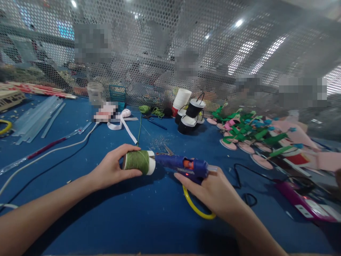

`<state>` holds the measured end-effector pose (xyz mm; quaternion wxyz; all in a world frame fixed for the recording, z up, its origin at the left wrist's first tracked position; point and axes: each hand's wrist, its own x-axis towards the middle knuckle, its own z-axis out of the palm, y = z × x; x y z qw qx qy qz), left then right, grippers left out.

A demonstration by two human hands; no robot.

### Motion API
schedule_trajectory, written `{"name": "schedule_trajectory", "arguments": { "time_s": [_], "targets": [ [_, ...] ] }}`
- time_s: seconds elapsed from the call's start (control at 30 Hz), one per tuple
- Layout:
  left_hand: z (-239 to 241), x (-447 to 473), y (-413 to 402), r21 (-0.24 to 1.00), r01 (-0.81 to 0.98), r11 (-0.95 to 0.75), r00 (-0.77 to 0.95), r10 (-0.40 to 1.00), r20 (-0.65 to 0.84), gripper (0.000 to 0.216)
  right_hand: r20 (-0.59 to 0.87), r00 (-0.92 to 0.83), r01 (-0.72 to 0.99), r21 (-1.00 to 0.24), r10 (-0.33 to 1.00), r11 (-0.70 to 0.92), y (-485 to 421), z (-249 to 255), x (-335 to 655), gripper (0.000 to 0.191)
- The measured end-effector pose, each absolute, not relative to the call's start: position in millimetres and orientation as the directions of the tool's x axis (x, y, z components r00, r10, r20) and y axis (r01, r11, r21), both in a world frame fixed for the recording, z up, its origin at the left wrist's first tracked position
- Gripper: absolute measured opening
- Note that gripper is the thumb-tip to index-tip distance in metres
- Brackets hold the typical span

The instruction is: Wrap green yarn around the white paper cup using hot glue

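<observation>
My left hand [115, 165] is wrapped round a paper cup [141, 162] wound with green yarn, held on its side. A white band at the cup's right end is bare of yarn. From the cup, a green strand runs back towards a yarn ball [144, 109]. My right hand [213, 188] grips a blue glue gun [183, 165], whose nozzle points left and meets or nearly meets the white band. A small red light glows on the gun. Scissors [168, 150] lie behind it, partly hidden.
Black-wrapped cups with handles [188, 124] stand beside stacked white cups [182, 99]. Green paper plants on pink discs [262, 161] crowd the right. A purple power strip [303, 201] lies nearer. Glue sticks [39, 117], white ribbon [129, 129] and cables occupy the left; a yellow ring [195, 208] is below the gun.
</observation>
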<state>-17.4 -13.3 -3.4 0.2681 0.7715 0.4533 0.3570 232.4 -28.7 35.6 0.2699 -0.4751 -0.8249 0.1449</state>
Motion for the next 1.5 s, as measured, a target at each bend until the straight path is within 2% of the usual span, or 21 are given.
{"name": "schedule_trajectory", "arguments": {
  "time_s": [0.27,0.53,0.87,1.07,1.27,1.4,1.5],
  "targets": [
    [-5,-16,-13,0.891,0.407,-0.202,0.241,0.964,0.108,0.053,0.300,-0.449,0.697,-0.472,0.842,0.540,-29,34,233,0.018],
    [-4,-15,-12,0.940,0.338,-0.047,0.194,0.981,-0.021,0.057,0.271,-0.426,0.727,-0.465,0.863,0.505,-33,31,235,0.016],
    [-2,-17,-15,0.899,0.402,-0.173,0.222,0.971,0.088,0.056,0.273,-0.408,0.704,-0.514,0.872,0.490,-31,35,232,0.014],
    [-1,-16,-13,0.916,0.372,-0.149,0.216,0.974,0.071,0.055,0.292,-0.428,0.713,-0.473,0.855,0.518,-32,35,233,0.017],
    [0,-16,-14,0.907,0.386,-0.167,0.202,0.975,0.094,0.054,0.272,-0.450,0.690,-0.499,0.850,0.525,-32,38,231,0.016],
    [-1,-17,-14,0.904,0.377,-0.199,0.221,0.968,0.121,0.054,0.213,-0.372,0.688,-0.590,0.904,0.422,-32,42,229,0.017],
    [-3,-18,-12,0.884,0.385,-0.265,0.226,0.956,0.188,0.055,0.058,-0.255,0.652,-0.727,0.965,0.216,-29,44,227,0.021]
  ]
}}
